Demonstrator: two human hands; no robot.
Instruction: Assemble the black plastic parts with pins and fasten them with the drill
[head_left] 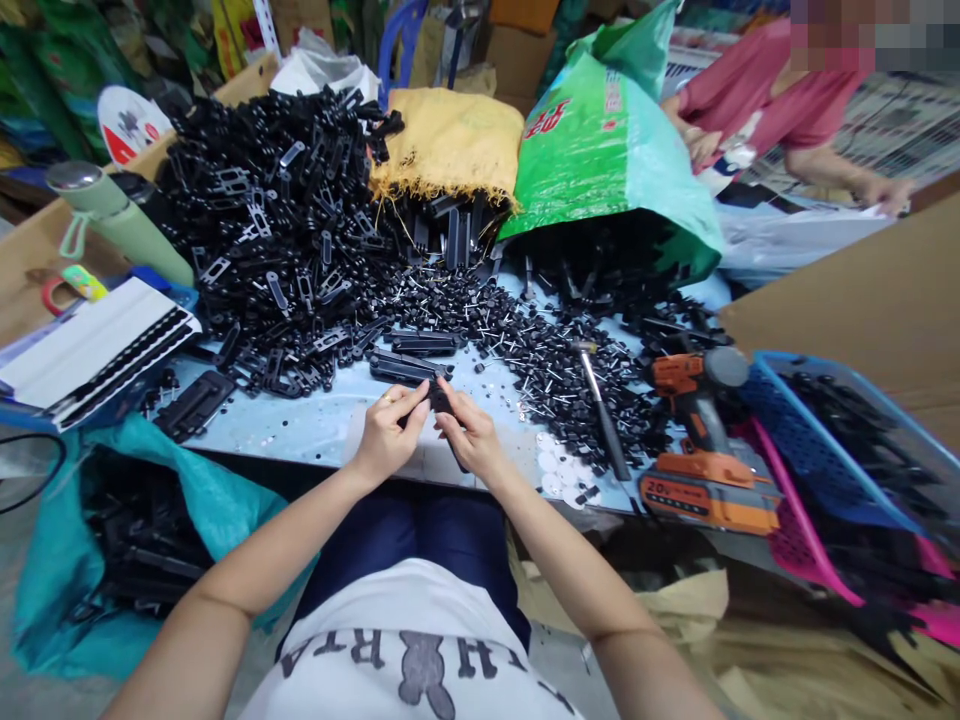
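Note:
At the near edge of the table, my left hand and my right hand meet with fingers closed on a black plastic part. The part slants down under my right fingers, which hide much of it. Just beyond my hands lie long black plastic pieces. To their right spreads a heap of small black parts with metal pins. A hammer rests on that heap, its handle pointing toward me.
A tall pile of black plastic parts fills the back left, beside a green bottle. An orange cordless drill and blue basket stand right. A green sack lies behind; a co-worker's arm shows beyond. A teal bag hangs left.

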